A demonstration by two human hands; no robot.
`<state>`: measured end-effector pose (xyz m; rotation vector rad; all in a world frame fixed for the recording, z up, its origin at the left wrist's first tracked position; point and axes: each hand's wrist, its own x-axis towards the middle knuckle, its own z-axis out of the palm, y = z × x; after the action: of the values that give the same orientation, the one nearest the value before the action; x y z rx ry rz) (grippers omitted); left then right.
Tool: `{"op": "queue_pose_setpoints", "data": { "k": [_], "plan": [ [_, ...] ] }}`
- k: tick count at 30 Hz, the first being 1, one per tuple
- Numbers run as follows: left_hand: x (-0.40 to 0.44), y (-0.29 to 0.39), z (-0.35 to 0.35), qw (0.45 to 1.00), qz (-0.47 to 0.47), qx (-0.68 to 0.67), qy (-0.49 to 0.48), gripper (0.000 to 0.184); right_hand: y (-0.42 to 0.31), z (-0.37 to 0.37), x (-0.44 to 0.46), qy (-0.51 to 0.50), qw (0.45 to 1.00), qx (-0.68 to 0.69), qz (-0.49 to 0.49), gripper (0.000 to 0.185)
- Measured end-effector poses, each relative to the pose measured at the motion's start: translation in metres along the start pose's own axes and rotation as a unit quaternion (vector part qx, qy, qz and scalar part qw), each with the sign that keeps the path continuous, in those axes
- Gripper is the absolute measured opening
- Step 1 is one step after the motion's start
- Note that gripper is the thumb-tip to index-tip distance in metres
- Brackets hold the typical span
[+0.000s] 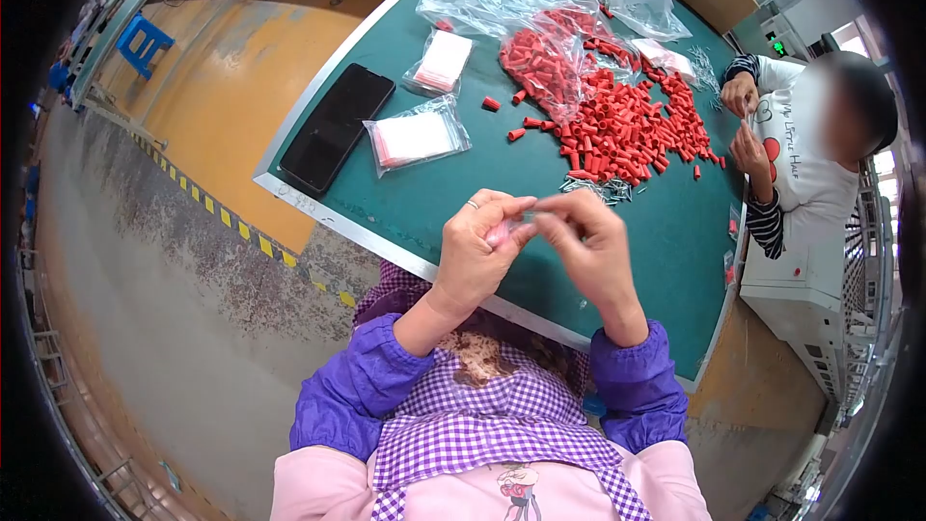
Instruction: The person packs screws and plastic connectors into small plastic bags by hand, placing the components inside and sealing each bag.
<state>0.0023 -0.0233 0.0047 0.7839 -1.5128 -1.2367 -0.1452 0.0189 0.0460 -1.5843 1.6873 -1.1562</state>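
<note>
"What's in your grip?"
"A small bag [499, 233], clamped in my left hand [479, 239] above the table [386, 209]. My right hand [590, 243] is beside it, blurred; I cannot tell whether it's closed."
"How far along?"
"Barely, I'd judge. This bag isn't set down yet, and a big heap of red caps [617, 125] lies loose beyond, metal bits [600, 191] at its near edge. Two packs, [418, 138] [445, 60] near the phone [338, 125], look unused."
"Any finished?"
"I cannot tell."
</note>
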Motion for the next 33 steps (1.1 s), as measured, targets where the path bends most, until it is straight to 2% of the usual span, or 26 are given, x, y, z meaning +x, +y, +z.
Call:
{"op": "queue_pose_setpoints", "data": {
  "k": [1,3,4,6,7,8,10,11,13,20,22,23,25,26,28,31,33],
  "plan": [
    [0.0,0.0,-0.001,1.0,-0.001,0.0,0.0,0.023,0.001,-0.002,0.0,0.038,0.993,0.1,0.053,0.015],
    [0.001,0.004,-0.007,0.97,-0.174,-0.165,-0.039,0.018,0.007,-0.012,0.002,0.026,0.985,0.13,0.111,0.016],
    [0.001,0.01,-0.008,0.951,-0.212,-0.22,-0.051,0.019,0.008,-0.012,0.0,0.03,0.985,0.129,0.111,0.016],
    [0.001,0.01,-0.004,0.94,-0.237,-0.239,-0.048,0.019,0.008,-0.009,-0.005,-0.047,0.949,0.263,0.17,0.016],
    [0.0,0.01,-0.003,0.929,-0.263,-0.257,-0.039,0.02,0.008,-0.006,-0.009,-0.046,0.934,0.305,0.179,0.014],
    [-0.001,0.01,-0.003,0.929,-0.265,-0.257,-0.04,0.02,0.012,-0.003,-0.011,-0.035,0.936,0.306,0.169,0.013],
    [-0.003,0.013,-0.003,0.895,-0.297,-0.326,-0.067,0.02,0.017,0.0,-0.014,-0.022,0.938,0.307,0.159,0.012],
    [-0.004,0.014,-0.003,0.895,-0.298,-0.325,-0.069,0.02,0.016,-0.001,-0.015,-0.013,0.935,0.323,0.146,0.011],
    [-0.006,0.017,-0.002,0.91,-0.305,-0.28,-0.009,0.017,0.015,-0.003,-0.016,-0.001,0.931,0.339,0.133,0.011],
    [-0.01,0.005,-0.002,0.929,-0.281,-0.24,-0.028,0.011,0.013,0.0,-0.023,0.057,0.949,0.289,0.116,0.011],
    [-0.011,0.007,-0.002,0.868,-0.343,-0.358,-0.031,0.01,0.014,0.001,-0.027,0.078,0.953,0.276,0.099,0.011],
    [-0.011,0.009,-0.002,0.868,-0.344,-0.357,-0.032,0.01,0.014,0.001,-0.029,0.082,0.953,0.273,0.104,0.01],
    [-0.009,0.013,-0.003,0.897,-0.328,-0.294,-0.045,0.007,0.016,0.002,-0.03,0.088,0.952,0.271,0.108,0.009],
    [-0.009,0.015,-0.001,0.896,-0.329,-0.294,-0.047,0.007,0.018,0.001,-0.032,0.087,0.966,0.228,0.083,0.008],
    [-0.011,0.018,0.006,0.938,-0.249,-0.231,-0.071,0.005,0.014,0.0,-0.035,0.087,0.978,0.182,0.059,0.007],
    [-0.018,0.011,0.014,0.937,-0.205,-0.276,-0.058,0.008,0.004,0.001,-0.041,0.075,0.983,0.152,0.067,0.007],
    [-0.023,0.012,0.015,0.926,-0.236,-0.286,-0.071,0.009,0.006,0.003,-0.049,0.098,0.99,0.088,0.05,0.007]
  ]
}}
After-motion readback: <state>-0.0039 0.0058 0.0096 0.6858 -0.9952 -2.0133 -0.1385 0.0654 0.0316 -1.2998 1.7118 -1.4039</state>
